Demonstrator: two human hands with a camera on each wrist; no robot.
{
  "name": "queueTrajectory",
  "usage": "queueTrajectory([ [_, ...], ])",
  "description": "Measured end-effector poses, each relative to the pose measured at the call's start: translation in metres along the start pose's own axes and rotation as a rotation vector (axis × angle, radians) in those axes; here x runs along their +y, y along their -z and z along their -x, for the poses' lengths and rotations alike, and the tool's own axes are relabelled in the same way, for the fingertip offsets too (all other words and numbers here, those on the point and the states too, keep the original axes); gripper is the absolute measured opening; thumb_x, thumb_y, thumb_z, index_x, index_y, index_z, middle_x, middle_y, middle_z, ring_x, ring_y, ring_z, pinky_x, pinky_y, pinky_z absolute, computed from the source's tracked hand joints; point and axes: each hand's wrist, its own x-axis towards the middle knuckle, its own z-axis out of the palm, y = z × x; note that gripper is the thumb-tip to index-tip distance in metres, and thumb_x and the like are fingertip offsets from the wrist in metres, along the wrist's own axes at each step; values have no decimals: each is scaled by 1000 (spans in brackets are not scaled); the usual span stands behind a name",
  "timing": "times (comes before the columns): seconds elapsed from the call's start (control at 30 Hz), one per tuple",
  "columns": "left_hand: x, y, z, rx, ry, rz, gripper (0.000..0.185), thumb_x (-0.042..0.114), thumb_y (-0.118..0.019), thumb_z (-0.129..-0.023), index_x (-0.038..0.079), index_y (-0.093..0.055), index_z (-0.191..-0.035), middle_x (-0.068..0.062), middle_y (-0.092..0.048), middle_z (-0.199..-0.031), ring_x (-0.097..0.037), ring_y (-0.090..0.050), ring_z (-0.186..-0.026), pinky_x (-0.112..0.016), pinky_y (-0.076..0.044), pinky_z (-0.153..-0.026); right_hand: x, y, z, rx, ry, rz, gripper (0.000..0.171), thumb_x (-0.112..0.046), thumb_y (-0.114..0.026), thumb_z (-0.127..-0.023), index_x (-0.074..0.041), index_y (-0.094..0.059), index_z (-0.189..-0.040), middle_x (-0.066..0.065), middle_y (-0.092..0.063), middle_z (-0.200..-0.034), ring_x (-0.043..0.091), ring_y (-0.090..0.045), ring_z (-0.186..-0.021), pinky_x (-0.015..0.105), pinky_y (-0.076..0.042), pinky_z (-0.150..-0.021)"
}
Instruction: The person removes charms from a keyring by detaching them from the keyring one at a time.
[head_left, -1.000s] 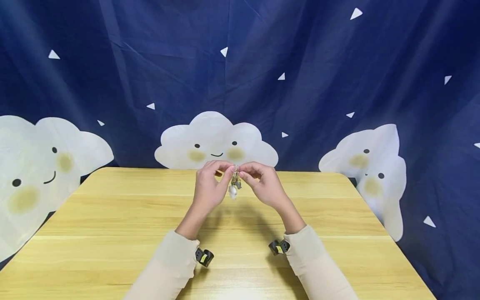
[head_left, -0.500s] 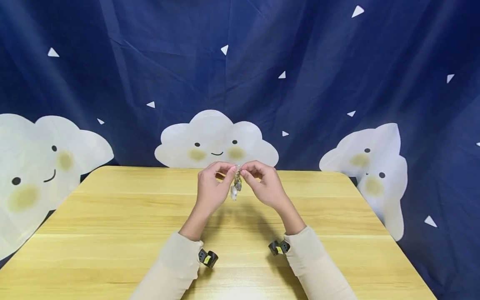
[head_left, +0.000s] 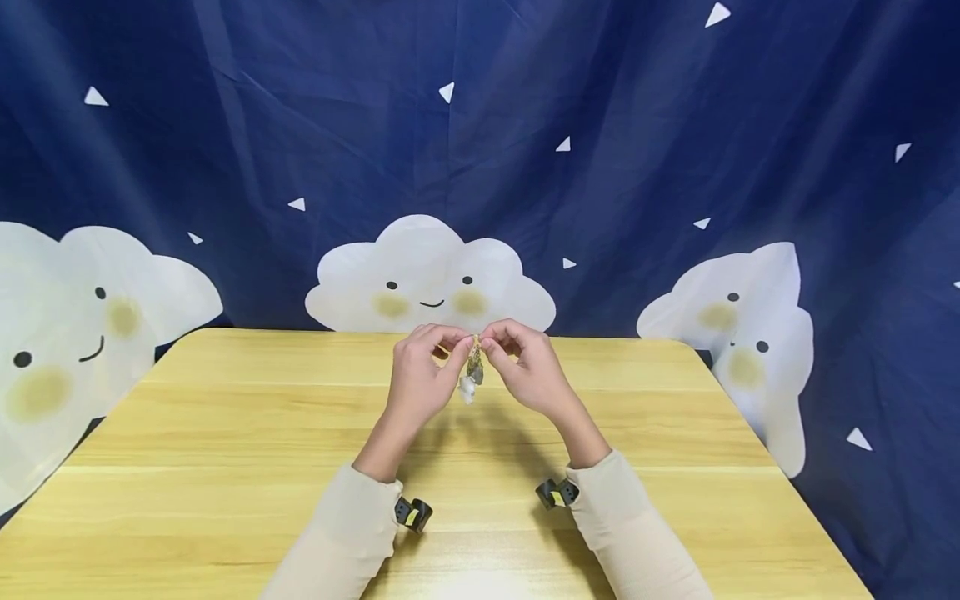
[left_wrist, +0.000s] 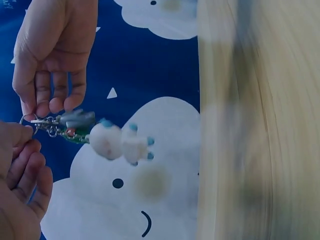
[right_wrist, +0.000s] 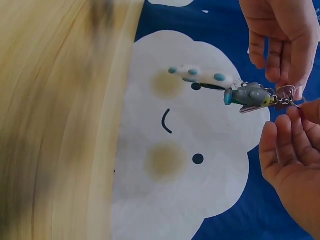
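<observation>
Head view: the keyring [head_left: 475, 365] is pinched by the left hand [head_left: 422, 377] and right hand [head_left: 532, 372] above the table [head_left: 225, 458], charms [head_left: 468, 389] dangling; it could be dropped if both pinches are slackened.

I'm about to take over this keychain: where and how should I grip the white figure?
Probably by the lower body of the white figure, from below: it dangles beneath the left hand and right hand, which pinch the top of the keychain, while the grey charm hangs higher up.
</observation>
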Motion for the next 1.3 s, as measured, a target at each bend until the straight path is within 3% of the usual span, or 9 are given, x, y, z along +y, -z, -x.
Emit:
queueTrajectory([
  [0.23,1,-2,1,73,83,107,8,11,-75,-94,4,-78,-92,-3,-73,-78,-13,-65,-69,-28,-57,-66,1,-3,1,7,-14,-18,11,-11,-65,-102,-1,-70,-104,11,-70,-90,22,-61,-78,34,-54,-74],
  [0.37,3,-4,1,73,173,165,9,14,-75,-95,6,-78,-93,-1,-74,-79,-14,-65,-70,-26,-56,-68,3,-4,1,17,21,5,9,-11,-65,-102,-4,-70,-100,5,-69,-88,17,-61,-76,34,-55,-73],
  [0.5,5,-5,1,53,217,236,11,14,-76,-94,6,-76,-101,-3,-75,-84,-16,-67,-74,-28,-57,-72,3,-3,1,31,35,15,9,-9,-63,-103,-4,-68,-98,7,-67,-86,19,-58,-73,34,-52,-70],
  [0.63,5,-5,0,37,176,237,12,12,-75,-95,6,-75,-106,-4,-75,-84,-16,-69,-75,-31,-58,-73,1,-2,0,31,46,15,11,-10,-61,-104,-5,-67,-97,5,-64,-84,19,-56,-72,32,-49,-68],
  [0.77,3,-4,0,42,86,135,8,11,-74,-95,3,-77,-97,-4,-74,-80,-15,-67,-70,-31,-58,-68,-1,-2,-1,18,47,10,12,-11,-60,-104,-4,-66,-96,4,-62,-82,19,-55,-72,33,-48,-67],
  [0.87,1,-4,0,49,69,89,9,11,-74,-95,3,-77,-93,-4,-73,-78,-13,-66,-68,-29,-57,-65,-2,-2,-1,10,41,5,13,-12,-61,-104,-4,-66,-96,4,-61,-82,19,-55,-72,34,-49,-69],
  [1.1,4,-3,0,81,141,133,8,13,-75,-95,5,-77,-95,-3,-75,-80,-14,-66,-68,-25,-54,-64,-3,-3,0,8,39,3,7,-10,-65,-101,-4,-69,-98,5,-66,-86,18,-59,-75,37,-55,-74],
  [1.3,9,-2,-1,88,202,170,8,13,-75,-94,6,-77,-96,-3,-76,-82,-15,-67,-71,-26,-55,-67,-2,-6,0,18,90,43,4,-7,-67,-99,-6,-68,-96,4,-66,-84,16,-62,-75,36,-56,-74],
])
